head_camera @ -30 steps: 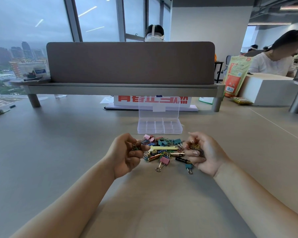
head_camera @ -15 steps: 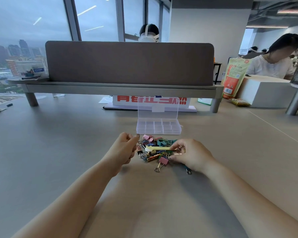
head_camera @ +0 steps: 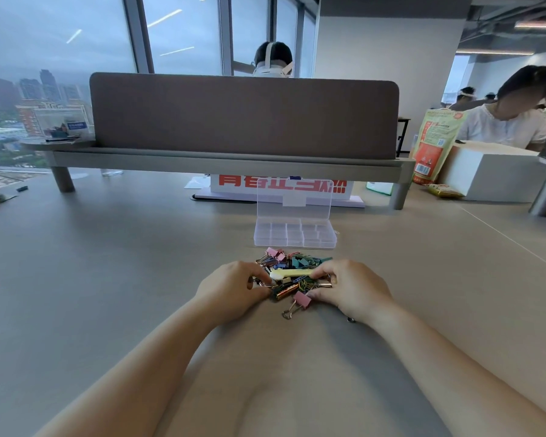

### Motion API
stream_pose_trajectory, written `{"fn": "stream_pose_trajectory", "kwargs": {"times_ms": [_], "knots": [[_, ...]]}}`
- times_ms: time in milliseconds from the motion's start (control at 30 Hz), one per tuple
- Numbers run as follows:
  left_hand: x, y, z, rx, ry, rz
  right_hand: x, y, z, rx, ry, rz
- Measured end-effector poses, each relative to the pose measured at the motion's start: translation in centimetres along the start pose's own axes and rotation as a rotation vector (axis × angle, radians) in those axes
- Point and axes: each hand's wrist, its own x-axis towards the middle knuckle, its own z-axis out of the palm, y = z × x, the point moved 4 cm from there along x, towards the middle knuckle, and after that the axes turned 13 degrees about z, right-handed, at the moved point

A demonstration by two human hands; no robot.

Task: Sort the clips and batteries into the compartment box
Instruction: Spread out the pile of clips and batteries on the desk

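Both hands are low on the grey table (head_camera: 139,263), one at each side of a small heap of clips (head_camera: 292,263), palms turned down.

The left hand (head_camera: 234,288) has its fingers curled, and the tips of thumb and forefinger come close together at the left edge of the heap, where some thin wire handles show. I cannot tell if they really pinch a clip or only touch it.

The right hand (head_camera: 350,288) is also curled and covers the right edge of the heap. Its forefinger lies against the end of a pale yellow clip (head_camera: 292,273), and its thumb is just beside a pink clip (head_camera: 301,299). A gold-coloured piece shows between thumb and forefinger, but I cannot tell if the hand grips anything.

Between the 2 hands, a little nearer to the left fingertips, lies 1 battery (head_camera: 286,291), orange and black, flat on the table and touching the heap. The pink clip lies just below it, with its wire handles pointing toward the person.

The rest of the heap, in pink, teal, blue and green, spreads just beyond the fingertips. Directly behind it stands the compartment box (head_camera: 295,236), clear plastic, near the heap. Its lid (head_camera: 293,198) is open and stands upright at the far side.

Far beyond the hands are a brown divider panel (head_camera: 243,116), an orange bag (head_camera: 435,143) and a white box (head_camera: 492,175).
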Motion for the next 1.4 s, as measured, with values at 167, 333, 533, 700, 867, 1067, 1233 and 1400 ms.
{"fn": "stream_pose_trajectory", "kwargs": {"times_ms": [167, 333, 533, 700, 867, 1067, 1233, 1400], "knots": [[0.1, 0.0, 0.3, 0.014, 0.025, -0.002, 0.1, -0.3, 0.2, -0.004, 0.042, -0.021], [0.1, 0.3, 0.3, 0.036, 0.048, 0.016, 0.0, -0.5, 0.4, -0.001, 0.065, -0.048], [0.4, -0.1, 0.1, -0.240, 0.127, -0.057, -0.2, -0.5, 0.3, 0.020, 0.054, -0.050], [0.5, -0.5, 0.3, -0.697, 0.117, -0.248, 0.0, -0.6, -0.5, 0.423, -0.065, -0.045], [0.2, 0.2, 0.1, -1.034, 0.087, -0.289, -0.9, -0.6, -1.1, 0.784, -0.243, 0.083], [0.1, 0.2, 0.0, -1.380, 0.126, -0.355, -0.1, 0.3, -0.6, 1.392, -0.615, 0.326], [0.0, 0.5, 0.7, -1.519, 0.054, -0.453, 0.2, 0.9, 0.2, 1.594, -0.770, 0.486], [0.1, 0.1, 0.9, -1.641, 0.091, -0.555, 0.8, 1.8, 0.0, 1.734, -0.655, 0.514]]}}
